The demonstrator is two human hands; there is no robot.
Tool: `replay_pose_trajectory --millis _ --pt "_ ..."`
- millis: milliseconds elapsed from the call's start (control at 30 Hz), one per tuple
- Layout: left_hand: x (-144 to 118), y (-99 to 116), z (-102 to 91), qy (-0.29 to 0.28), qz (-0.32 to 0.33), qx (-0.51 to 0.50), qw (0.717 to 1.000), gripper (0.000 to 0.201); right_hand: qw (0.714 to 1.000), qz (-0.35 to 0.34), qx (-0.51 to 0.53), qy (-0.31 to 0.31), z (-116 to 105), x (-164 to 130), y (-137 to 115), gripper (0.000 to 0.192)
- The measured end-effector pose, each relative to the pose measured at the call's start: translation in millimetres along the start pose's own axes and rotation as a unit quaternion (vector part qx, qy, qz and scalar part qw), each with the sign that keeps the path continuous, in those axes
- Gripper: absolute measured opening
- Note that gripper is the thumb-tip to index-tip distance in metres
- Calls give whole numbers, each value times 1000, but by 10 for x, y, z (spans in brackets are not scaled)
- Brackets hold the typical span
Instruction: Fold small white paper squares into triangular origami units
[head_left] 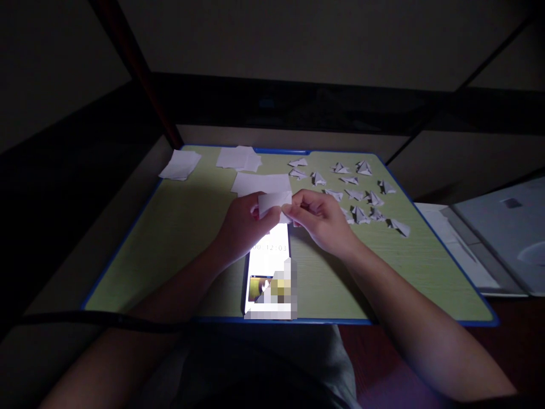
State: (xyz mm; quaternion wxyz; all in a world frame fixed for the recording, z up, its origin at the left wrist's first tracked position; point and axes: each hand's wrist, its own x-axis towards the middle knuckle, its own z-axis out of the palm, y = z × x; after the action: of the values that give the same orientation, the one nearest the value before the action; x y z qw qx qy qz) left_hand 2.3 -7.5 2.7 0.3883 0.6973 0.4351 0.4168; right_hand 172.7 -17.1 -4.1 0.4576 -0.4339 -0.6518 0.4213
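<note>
Both hands hold one small white sheet of paper [272, 200] above the middle of the table. My left hand [246, 223] grips its left side, thumb in front and fingers behind. With thumb and fingertips pinched, my right hand [318, 218] holds the right edge, and the two thumbs nearly meet. Part of the sheet is hidden behind the thumbs. Below the hands lies a lit phone [268, 261] with a timer on its screen, partly pixelated. Just beyond the hands a larger white sheet [255, 183] lies flat on the table.
Several small folded paper planes [360, 214] are spread over the right of the green table [170, 244] with its blue rim. Paper stacks lie at the far left [181, 165] and back middle [239, 158]. A dark cable [106, 320] crosses the front left. An open white box [489, 238] stands to the right.
</note>
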Motion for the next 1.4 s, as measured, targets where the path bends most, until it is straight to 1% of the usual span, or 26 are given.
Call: replay_pose_trajectory --millis 200,333,400,533,633,833,1067,1400 --pt "2 -22 -2 14 29 32 999 15 1000 10 23 -7 4 8 3 29" --pt "13 -18 -2 12 13 15 1000 15 999 21 25 -5 7 18 4 31" --pt "17 -12 -2 13 7 0 1000 15 999 22 24 -2 5 21 0 28" --pt "21 -17 -8 20 8 -2 1000 14 999 10 38 5 1 23 -5 17" --pt "25 -28 -15 16 10 0 1000 14 999 5 42 9 3 27 0 14" --pt "27 -39 -20 3 10 -8 1000 15 999 -9 41 26 9 33 5 18" --pt "25 -44 -27 -4 8 -23 1000 17 999 -8 31 5 -14 21 18 20" --pt "30 -49 -41 -7 23 -3 1000 19 999 22 41 -11 -22 19 8 27"
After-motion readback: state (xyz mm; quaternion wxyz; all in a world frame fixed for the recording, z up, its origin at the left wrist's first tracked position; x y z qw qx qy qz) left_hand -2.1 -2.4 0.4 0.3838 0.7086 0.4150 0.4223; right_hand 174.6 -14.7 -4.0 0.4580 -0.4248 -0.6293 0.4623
